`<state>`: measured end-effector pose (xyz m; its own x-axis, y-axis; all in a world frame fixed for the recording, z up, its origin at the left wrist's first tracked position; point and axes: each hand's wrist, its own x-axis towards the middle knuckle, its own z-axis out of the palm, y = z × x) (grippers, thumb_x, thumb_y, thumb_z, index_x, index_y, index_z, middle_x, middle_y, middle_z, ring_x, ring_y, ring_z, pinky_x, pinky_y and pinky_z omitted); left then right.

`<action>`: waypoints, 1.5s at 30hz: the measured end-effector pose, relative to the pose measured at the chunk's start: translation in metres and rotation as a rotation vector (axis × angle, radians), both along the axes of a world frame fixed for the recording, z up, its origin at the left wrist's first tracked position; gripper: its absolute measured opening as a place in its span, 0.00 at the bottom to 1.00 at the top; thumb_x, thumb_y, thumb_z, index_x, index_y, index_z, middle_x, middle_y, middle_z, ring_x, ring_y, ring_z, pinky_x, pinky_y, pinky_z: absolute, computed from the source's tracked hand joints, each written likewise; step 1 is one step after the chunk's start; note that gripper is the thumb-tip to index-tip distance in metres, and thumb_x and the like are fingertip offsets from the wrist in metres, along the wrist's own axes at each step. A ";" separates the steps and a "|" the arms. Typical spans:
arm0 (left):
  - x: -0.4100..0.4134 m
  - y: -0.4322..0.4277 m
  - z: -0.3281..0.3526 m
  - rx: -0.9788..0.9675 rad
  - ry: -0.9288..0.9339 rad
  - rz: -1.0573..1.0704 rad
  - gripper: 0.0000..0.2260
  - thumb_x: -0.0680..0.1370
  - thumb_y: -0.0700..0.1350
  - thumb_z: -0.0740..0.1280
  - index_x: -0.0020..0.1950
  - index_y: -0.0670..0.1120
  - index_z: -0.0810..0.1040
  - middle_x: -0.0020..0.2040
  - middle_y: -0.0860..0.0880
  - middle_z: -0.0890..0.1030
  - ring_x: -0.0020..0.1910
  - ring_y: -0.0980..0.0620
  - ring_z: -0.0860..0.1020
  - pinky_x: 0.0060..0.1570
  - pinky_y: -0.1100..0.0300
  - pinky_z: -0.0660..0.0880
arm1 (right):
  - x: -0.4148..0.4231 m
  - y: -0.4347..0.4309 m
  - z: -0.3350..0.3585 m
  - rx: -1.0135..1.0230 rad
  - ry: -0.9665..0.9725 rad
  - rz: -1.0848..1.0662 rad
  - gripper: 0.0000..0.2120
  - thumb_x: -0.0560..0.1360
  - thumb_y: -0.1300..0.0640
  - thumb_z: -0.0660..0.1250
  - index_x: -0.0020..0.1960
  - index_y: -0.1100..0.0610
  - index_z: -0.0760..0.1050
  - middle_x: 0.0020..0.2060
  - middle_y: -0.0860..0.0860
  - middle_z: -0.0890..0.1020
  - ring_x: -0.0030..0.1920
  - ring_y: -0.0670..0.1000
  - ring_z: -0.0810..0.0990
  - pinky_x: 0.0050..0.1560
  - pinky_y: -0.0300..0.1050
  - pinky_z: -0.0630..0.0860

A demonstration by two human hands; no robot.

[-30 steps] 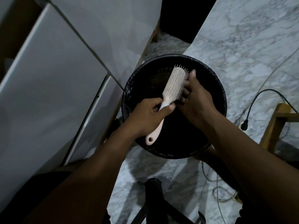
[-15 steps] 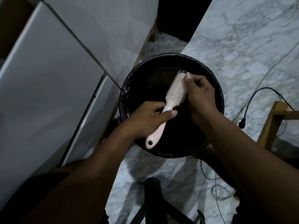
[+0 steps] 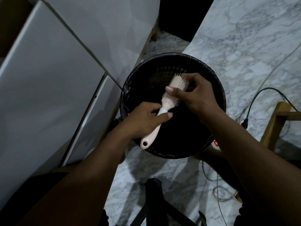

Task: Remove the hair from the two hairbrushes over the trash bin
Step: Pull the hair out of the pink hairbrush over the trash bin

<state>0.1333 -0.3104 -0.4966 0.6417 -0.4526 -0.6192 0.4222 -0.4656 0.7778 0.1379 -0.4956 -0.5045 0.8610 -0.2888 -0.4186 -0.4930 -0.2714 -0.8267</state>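
Your left hand (image 3: pixel 145 118) is gripping the brush (image 3: pixel 164 108) handle; its head is pointing up-right into your right hand (image 3: pixel 193 95), pinching the bristles over the bin (image 3: pixel 218 88).

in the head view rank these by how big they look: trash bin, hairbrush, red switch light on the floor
1. trash bin, widest by far
2. hairbrush, spanning roughly the bin's opening from bristle end to handle end, though it is held nearer the camera, which enlarges it
3. red switch light, a tiny spot beside the bin

A grey-veined marble floor (image 3: pixel 244 38) carries a black lined trash bin (image 3: pixel 218 88) at centre. Right of it lie a black cable (image 3: pixel 267 89), thin wires (image 3: pixel 218 190) and a wooden frame (image 3: pixel 273 128).
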 end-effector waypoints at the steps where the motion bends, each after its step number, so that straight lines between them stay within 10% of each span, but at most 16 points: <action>1: -0.001 0.000 0.000 -0.007 0.003 -0.007 0.11 0.80 0.46 0.71 0.49 0.38 0.82 0.25 0.60 0.75 0.25 0.65 0.73 0.29 0.73 0.67 | 0.000 -0.003 -0.002 -0.028 -0.014 -0.037 0.36 0.55 0.36 0.81 0.58 0.53 0.80 0.50 0.50 0.86 0.51 0.51 0.85 0.56 0.54 0.82; 9: -0.004 0.002 0.001 0.017 -0.001 -0.067 0.08 0.79 0.48 0.72 0.50 0.44 0.85 0.28 0.59 0.79 0.28 0.64 0.75 0.32 0.69 0.69 | 0.000 -0.015 -0.012 -0.035 -0.050 -0.289 0.16 0.66 0.40 0.77 0.35 0.52 0.82 0.35 0.52 0.86 0.39 0.52 0.86 0.49 0.59 0.83; 17: -0.005 0.004 0.005 0.089 -0.034 -0.093 0.07 0.78 0.51 0.73 0.50 0.49 0.86 0.38 0.51 0.84 0.35 0.58 0.79 0.39 0.62 0.73 | 0.006 -0.014 -0.003 0.293 0.169 -0.637 0.19 0.82 0.49 0.64 0.34 0.56 0.74 0.23 0.48 0.76 0.21 0.45 0.73 0.25 0.36 0.72; 22: -0.009 0.010 0.005 0.208 -0.107 -0.136 0.08 0.78 0.52 0.72 0.45 0.48 0.84 0.38 0.49 0.82 0.35 0.55 0.78 0.36 0.60 0.71 | -0.006 -0.008 -0.014 -0.204 0.170 -0.385 0.21 0.81 0.44 0.60 0.39 0.58 0.77 0.37 0.53 0.84 0.41 0.57 0.83 0.50 0.53 0.81; 27: -0.016 0.021 0.003 0.393 -0.254 -0.016 0.13 0.78 0.53 0.71 0.41 0.45 0.81 0.30 0.54 0.77 0.27 0.62 0.72 0.24 0.69 0.64 | -0.013 0.002 -0.001 -0.165 0.201 -0.181 0.09 0.78 0.54 0.69 0.42 0.58 0.79 0.33 0.56 0.83 0.29 0.51 0.82 0.41 0.48 0.83; 31: -0.023 0.022 0.021 0.440 -0.309 0.027 0.13 0.76 0.55 0.73 0.39 0.47 0.79 0.32 0.53 0.78 0.30 0.58 0.75 0.29 0.62 0.66 | -0.021 0.003 0.017 -0.189 0.273 0.068 0.13 0.76 0.58 0.73 0.59 0.58 0.79 0.47 0.57 0.85 0.49 0.56 0.84 0.57 0.52 0.81; 35: -0.023 0.019 0.061 0.478 -0.401 0.088 0.16 0.74 0.56 0.74 0.34 0.49 0.75 0.30 0.54 0.76 0.32 0.52 0.76 0.32 0.60 0.67 | -0.020 -0.001 0.061 -0.326 0.236 0.261 0.07 0.77 0.59 0.69 0.55 0.58 0.82 0.45 0.57 0.85 0.51 0.56 0.84 0.53 0.43 0.78; 39: -0.025 0.015 0.122 0.550 -0.504 0.085 0.20 0.74 0.59 0.72 0.31 0.49 0.71 0.30 0.53 0.74 0.36 0.47 0.78 0.35 0.58 0.68 | -0.008 -0.004 0.134 -0.378 0.228 0.432 0.27 0.73 0.58 0.75 0.70 0.57 0.72 0.65 0.58 0.78 0.64 0.59 0.77 0.56 0.44 0.72; 45: -0.036 0.013 0.235 0.578 -0.699 0.113 0.21 0.75 0.63 0.66 0.32 0.50 0.67 0.36 0.46 0.76 0.41 0.42 0.79 0.38 0.56 0.70 | -0.012 0.005 0.268 -0.395 0.050 0.528 0.14 0.75 0.53 0.72 0.56 0.60 0.81 0.48 0.58 0.83 0.48 0.58 0.83 0.39 0.46 0.78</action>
